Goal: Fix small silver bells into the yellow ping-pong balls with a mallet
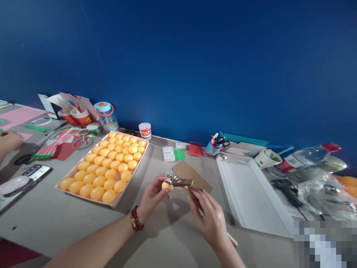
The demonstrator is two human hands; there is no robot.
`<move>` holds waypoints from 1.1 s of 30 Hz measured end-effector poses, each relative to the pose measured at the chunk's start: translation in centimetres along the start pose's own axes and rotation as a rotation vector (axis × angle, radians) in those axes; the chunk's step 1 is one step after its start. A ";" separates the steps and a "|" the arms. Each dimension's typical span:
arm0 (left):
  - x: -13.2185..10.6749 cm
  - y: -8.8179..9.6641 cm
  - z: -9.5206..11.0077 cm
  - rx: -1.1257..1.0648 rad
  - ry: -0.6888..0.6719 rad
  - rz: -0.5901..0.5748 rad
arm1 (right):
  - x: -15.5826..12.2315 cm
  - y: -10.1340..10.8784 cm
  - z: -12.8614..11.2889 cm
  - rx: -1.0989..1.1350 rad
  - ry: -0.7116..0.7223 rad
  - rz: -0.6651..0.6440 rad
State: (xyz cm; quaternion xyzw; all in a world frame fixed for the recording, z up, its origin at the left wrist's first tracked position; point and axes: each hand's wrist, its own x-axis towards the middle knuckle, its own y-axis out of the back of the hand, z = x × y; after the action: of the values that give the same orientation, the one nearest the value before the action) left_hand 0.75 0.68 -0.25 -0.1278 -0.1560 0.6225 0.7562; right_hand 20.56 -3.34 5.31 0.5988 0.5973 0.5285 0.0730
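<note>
The fingers of the left hand (153,195) pinch a dark-banded orange ball (167,185) between thumb and forefinger, above the desk (156,245). The fingers of the right hand (210,214) are wrapped around the wooden handle of a hammer (182,182). The hammer head lies across the right side of the ball; contact between the two cannot be confirmed. A cluster of small silver pieces (170,176) appears just beyond the ball; whether it is held or loose cannot be determined. A red beaded bracelet (136,219) encircles the left wrist. A brown cardboard sheet (195,178) lies flat beyond the hammer. Farther back, small white boxes (168,153) adjoin a green paper square (180,154), with a red paper square (195,150) to their right. To the left, a shallow box (113,204) holds rows of orange balls (97,181). To the right, a white tray (251,193) extends along the desk; a pen cup (212,149) containing scissors (222,142) stands near its far left corner. A red-capped bottle (306,158) lies beyond the tray's right side. At the far left, another person's hand (10,143) is partly visible.
</note>
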 end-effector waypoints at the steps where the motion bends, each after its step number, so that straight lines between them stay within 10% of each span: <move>1: 0.0 0.0 0.0 -0.001 0.004 0.002 | 0.0 0.0 0.0 -0.005 0.005 -0.011; 33: 0.0 0.0 0.0 -0.003 -0.004 0.026 | -0.3 -0.3 0.1 -0.037 0.038 -0.009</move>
State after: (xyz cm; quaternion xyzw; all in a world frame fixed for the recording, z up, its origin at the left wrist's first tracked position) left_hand 0.77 0.70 -0.28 -0.1298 -0.1568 0.6322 0.7476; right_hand 20.54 -3.41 4.95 0.5845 0.5914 0.5504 0.0753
